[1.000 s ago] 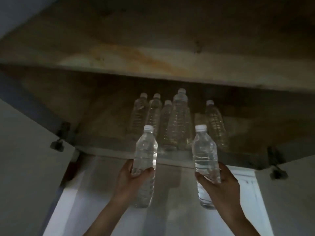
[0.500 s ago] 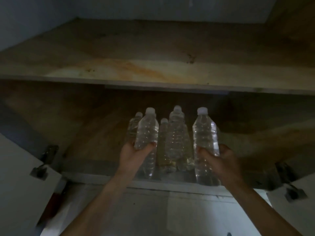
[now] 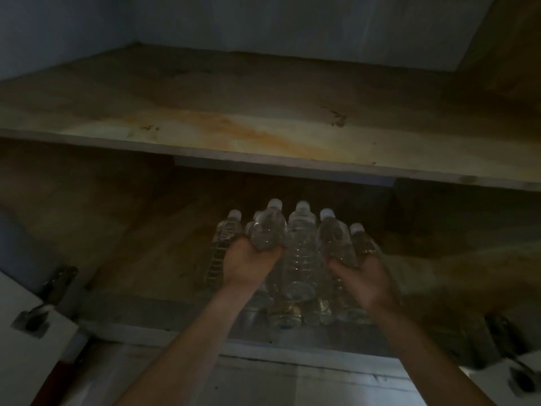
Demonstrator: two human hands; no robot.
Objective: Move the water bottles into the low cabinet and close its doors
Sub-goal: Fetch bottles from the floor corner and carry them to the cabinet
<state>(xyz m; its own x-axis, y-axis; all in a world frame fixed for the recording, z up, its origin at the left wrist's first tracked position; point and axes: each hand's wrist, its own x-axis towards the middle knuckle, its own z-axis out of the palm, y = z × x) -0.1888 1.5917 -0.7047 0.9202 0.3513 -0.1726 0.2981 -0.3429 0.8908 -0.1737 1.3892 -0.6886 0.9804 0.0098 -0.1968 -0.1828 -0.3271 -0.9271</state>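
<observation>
Both my arms reach into the dark low cabinet. My left hand is wrapped around a clear water bottle with a white cap. A second clear water bottle is gripped in my right hand. Both held bottles sit among several standing bottles on the cabinet floor: a tall bottle between my hands, one at far left and one at far right. The bottles' bases are hidden by my hands and the gloom.
A stained wooden shelf overhangs the compartment. The left door and the right door stand open with metal hinges showing. A pale sill runs along the cabinet's front edge.
My two hands have pushed their bottles forward, from in front of the sill into the cabinet, up against the standing group. The camera has moved in closer.
</observation>
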